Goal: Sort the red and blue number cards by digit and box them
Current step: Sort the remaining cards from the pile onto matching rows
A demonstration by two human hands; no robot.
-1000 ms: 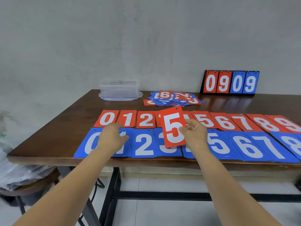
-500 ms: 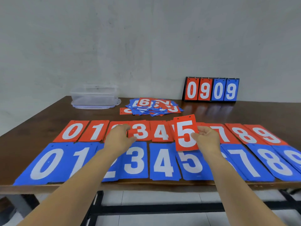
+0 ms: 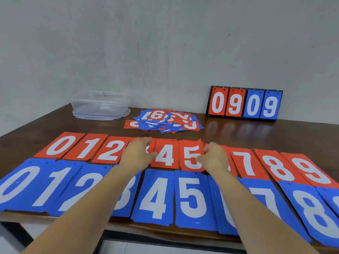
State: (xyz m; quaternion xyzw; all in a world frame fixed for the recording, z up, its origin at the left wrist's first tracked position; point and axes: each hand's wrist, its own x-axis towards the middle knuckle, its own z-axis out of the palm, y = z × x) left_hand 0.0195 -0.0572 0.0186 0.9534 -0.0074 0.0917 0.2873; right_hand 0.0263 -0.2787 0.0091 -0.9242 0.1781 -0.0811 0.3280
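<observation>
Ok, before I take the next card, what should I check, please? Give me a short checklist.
1. Red 5 card lies just right of red 4 card: ok.
2. Right hand off the card: not ok, it pinches the right edge.
3. Left hand free: ok, holds nothing.
4. Mixed pile has cards to sort: ok.
5. Clear box open: cannot tell.

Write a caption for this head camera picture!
Right hand pinches the red 5 card in the red row, left hand over the same row, unsorted cards and a clear box behind.
</observation>
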